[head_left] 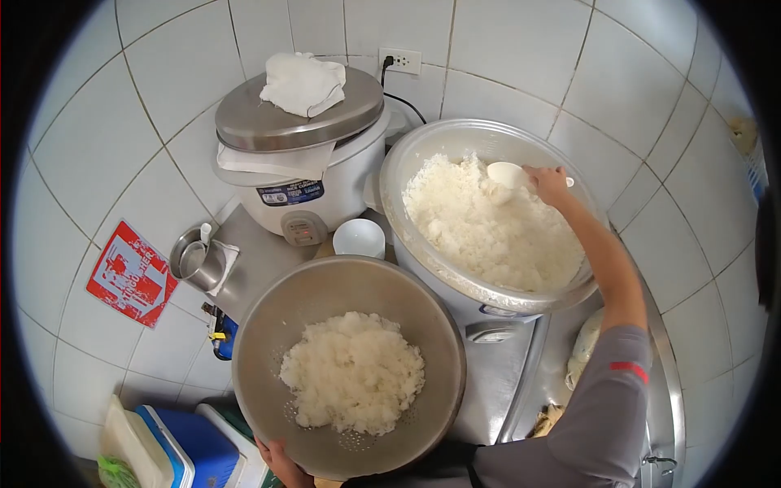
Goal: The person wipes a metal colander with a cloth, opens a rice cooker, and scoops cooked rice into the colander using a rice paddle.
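Note:
My right hand [551, 185] is closed round the handle of a white rice paddle [508, 174]. The paddle's head rests at the surface of the white cooked rice [496, 224] in a large open rice cooker pot [390, 191]. With my left hand [285, 467] I grip the lower rim of a wide metal colander [268, 325]; its fingertips are hidden beneath. A mound of cooked rice [354, 370] lies in the middle of the colander, with drain holes visible around it.
A second rice cooker [236, 195] stands behind, its metal lid [244, 114] topped by a folded white cloth [303, 83]. Between the vessels sits a white bowl [359, 238]. A metal pot [198, 259] is at the left, coolers [183, 439] below, a sink edge [521, 382] at the right.

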The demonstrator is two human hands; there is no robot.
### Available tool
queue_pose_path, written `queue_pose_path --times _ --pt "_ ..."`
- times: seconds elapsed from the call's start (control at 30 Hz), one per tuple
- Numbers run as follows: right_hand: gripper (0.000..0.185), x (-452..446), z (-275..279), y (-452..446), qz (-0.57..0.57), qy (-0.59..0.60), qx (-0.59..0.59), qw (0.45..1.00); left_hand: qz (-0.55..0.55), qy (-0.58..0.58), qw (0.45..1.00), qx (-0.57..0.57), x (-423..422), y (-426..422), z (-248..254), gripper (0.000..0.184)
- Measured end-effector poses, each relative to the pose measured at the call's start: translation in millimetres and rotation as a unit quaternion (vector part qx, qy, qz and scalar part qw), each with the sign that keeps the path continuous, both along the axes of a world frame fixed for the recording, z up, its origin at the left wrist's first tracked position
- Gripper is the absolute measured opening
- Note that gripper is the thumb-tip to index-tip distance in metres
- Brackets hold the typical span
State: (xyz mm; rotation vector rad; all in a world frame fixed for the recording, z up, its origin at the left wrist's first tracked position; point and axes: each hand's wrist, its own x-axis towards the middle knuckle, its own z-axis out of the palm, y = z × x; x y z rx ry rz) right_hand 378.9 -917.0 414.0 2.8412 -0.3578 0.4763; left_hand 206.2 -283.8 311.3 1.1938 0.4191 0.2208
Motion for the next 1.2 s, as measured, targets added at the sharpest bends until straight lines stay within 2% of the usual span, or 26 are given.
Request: queue_pose_path --times 0.03,0.07,0.1,0.17,0.27,0.4,0.43,0.47,0.53,0.63,0.73,0.83,0.93,0.97,1.07,1.17,1.2 --pt "0.035 2 -3 5 0.050 0.014 0.035 0.998 0.050 0.015 0.998 -0.021 3 -7 2 0.052" --pt "0.035 -1 -6 9 0.097 0.034 0.069 0.992 0.053 0.023 0.998 -0.016 3 -12 5 0.052" --pt "0.035 -8 -12 12 0.081 0.092 0.069 0.990 0.052 0.037 0.998 -0.006 1 -13 11 0.052" --pt "0.035 -12 10 57 0.047 0.189 0.066 0.978 0.041 0.052 0.998 0.013 -1 -8 16 0.053" --pt "0.035 -21 12 99 0.035 0.236 0.065 0.969 0.029 0.048 0.998 0.005 0 -8 9 0.054" --pt "0.034 -20 3 127 0.020 0.234 0.100 0.967 0.017 0.011 0.999 -0.025 0 -9 10 0.053" --pt "0.034 -13 -6 130 0.034 0.247 0.120 0.961 0.024 0.000 0.999 -0.036 1 -12 11 0.052" --pt "0.033 -15 -21 151 0.112 0.192 0.102 0.970 0.023 -0.002 0.999 -0.036 2 -14 8 0.052" --pt "0.032 -11 -15 163 0.102 0.240 0.175 0.949 0.026 0.001 0.999 -0.023 -1 -6 6 0.052" --pt "0.032 -34 -3 169 0.118 0.231 0.233 0.937 0.017 -0.006 0.999 -0.050 -1 -6 7 0.049" --pt "0.031 -59 -2 154 0.118 0.246 0.204 0.940 0.012 -0.010 0.998 -0.054 1 -6 7 0.048" --pt "0.027 -84 15 132 0.139 0.261 0.402 0.867 -0.019 -0.009 0.998 -0.057 -1 -3 6 0.052" --pt "0.027 -99 67 149 -0.036 0.310 0.400 0.862 -0.035 -0.022 0.997 -0.068 1 -5 11 0.050" --pt "0.027 -97 75 144 0.025 0.309 0.415 0.855 -0.033 -0.028 0.996 -0.072 1 -7 14 0.048" --pt "0.026 -103 120 169 0.024 0.218 0.424 0.879 -0.018 -0.026 0.996 -0.088 0 -11 19 0.050" --pt "0.025 -93 124 204 0.218 0.134 0.218 0.942 -0.011 -0.016 0.996 -0.084 1 -8 16 0.051" --pt "0.027 -99 136 246 0.161 0.158 0.183 0.957 -0.011 -0.009 0.997 -0.080 -1 -7 15 0.051"
